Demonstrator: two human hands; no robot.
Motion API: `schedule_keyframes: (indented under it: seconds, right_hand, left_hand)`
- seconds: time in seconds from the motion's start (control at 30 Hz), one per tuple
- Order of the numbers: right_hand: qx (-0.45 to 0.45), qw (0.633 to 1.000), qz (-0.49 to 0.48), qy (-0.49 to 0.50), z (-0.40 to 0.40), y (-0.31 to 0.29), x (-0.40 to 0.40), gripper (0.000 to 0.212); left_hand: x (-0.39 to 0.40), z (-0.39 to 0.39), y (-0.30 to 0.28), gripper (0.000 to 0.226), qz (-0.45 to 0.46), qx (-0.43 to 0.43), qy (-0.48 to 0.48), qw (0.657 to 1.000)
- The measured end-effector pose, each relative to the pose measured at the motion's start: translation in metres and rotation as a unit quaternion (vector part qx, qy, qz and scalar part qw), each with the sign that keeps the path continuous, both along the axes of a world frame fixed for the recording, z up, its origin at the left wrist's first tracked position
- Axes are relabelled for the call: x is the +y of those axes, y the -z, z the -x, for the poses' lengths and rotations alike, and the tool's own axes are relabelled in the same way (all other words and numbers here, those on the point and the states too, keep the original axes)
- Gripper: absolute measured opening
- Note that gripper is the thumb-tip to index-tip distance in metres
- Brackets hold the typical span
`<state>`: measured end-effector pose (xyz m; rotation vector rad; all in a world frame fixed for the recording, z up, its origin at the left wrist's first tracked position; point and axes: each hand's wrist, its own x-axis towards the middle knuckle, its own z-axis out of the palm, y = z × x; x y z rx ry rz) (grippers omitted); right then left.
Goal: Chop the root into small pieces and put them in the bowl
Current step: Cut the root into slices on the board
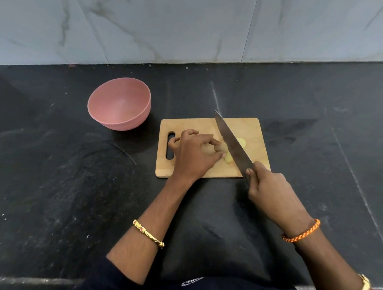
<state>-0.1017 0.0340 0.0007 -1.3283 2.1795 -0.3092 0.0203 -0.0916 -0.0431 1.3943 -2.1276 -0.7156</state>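
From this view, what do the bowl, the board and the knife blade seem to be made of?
Bowl: probably matte plastic; even pink, faint ridges outside.
Board: wood, or perhaps bamboo; pale tan, unvarnished look, cut handle slot.
Knife blade: steel; grey, dull sheen.

Both your forearms are bare up to the elbow. On your left forearm you wear a gold bangle (148, 233), slim and ridged, with small red stones set near one end and a little clasp or knob at the other. Your right wrist carries a braided thread band (301, 231) in orange with darker red flecks, sitting snug behind your right hand (269, 187). Further up that arm, at the frame's bottom edge, there is a glimpse of something gold, possibly a watch (365, 282), too cropped to be sure. Your dark navy sleeve (104, 280) begins near the left elbow, and the garment front (214, 288) shows white circular lace-like prints. Your left hand (195, 153) has no rings visible.
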Motion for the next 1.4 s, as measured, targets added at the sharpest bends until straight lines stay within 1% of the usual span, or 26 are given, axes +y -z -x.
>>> schedule_keyframes:
  seconds: [0.07, 0.27, 0.33, 0.4, 0.47, 0.7, 0.83, 1.03, 1.1, 1.17, 1.27, 1.33, 1.4]
  right_hand:
    - [-0.004, 1.000, -0.001, 0.001, 0.000, 0.001, 0.000, 0.023]
    - [-0.005, 1.000, -0.003, -0.001, -0.003, -0.002, 0.002, 0.022]
    - [-0.007, 1.000, 0.007, -0.006, -0.008, -0.002, 0.006, 0.023]
    - [-0.010, 1.000, 0.007, -0.010, -0.012, -0.001, 0.007, 0.023]
    - [-0.014, 1.000, -0.003, -0.010, -0.015, 0.001, 0.006, 0.022]
    - [-0.024, 0.999, -0.036, -0.018, -0.018, 0.003, 0.003, 0.022]
    - [-0.009, 0.998, -0.055, -0.010, -0.026, 0.005, -0.001, 0.020]
    - [0.025, 0.998, -0.060, -0.012, -0.037, 0.008, -0.022, 0.003]
    - [0.025, 0.998, -0.062, -0.019, -0.034, 0.008, -0.021, 0.003]
    - [0.018, 0.997, -0.077, -0.024, -0.028, 0.004, -0.011, 0.010]
    - [0.013, 0.997, -0.067, -0.018, -0.023, -0.004, 0.005, 0.019]
    - [0.017, 0.999, -0.046, -0.015, -0.026, -0.005, 0.007, 0.021]
    - [0.025, 0.998, -0.046, -0.022, -0.030, -0.003, 0.005, 0.021]
  left_hand:
    - [0.001, 0.000, -0.002, 0.026, 0.008, -0.001, 0.000, 1.000]
    - [0.001, -0.004, -0.006, 0.025, 0.057, 0.000, 0.012, 0.998]
    - [0.000, -0.011, -0.008, 0.025, 0.052, -0.029, 0.022, 0.998]
    - [0.001, -0.014, -0.010, 0.026, 0.046, -0.081, 0.049, 0.994]
    - [0.001, -0.015, -0.011, 0.025, 0.037, -0.100, 0.061, 0.992]
    - [-0.005, -0.017, -0.010, 0.029, 0.002, -0.078, 0.032, 0.996]
    - [-0.009, -0.015, -0.009, 0.030, -0.026, -0.035, 0.009, 0.999]
    - [-0.009, -0.015, -0.004, 0.029, -0.008, -0.038, -0.006, 0.999]
    - [-0.008, -0.016, -0.005, 0.029, -0.002, -0.037, -0.013, 0.999]
    - [-0.007, -0.016, -0.006, 0.029, 0.002, -0.033, -0.016, 0.999]
    - [-0.006, -0.015, -0.008, 0.042, 0.000, -0.028, -0.012, 1.000]
    - [-0.006, -0.015, -0.010, 0.055, -0.008, -0.029, -0.011, 0.999]
    - [-0.005, -0.015, -0.012, 0.063, -0.012, -0.025, -0.013, 1.000]
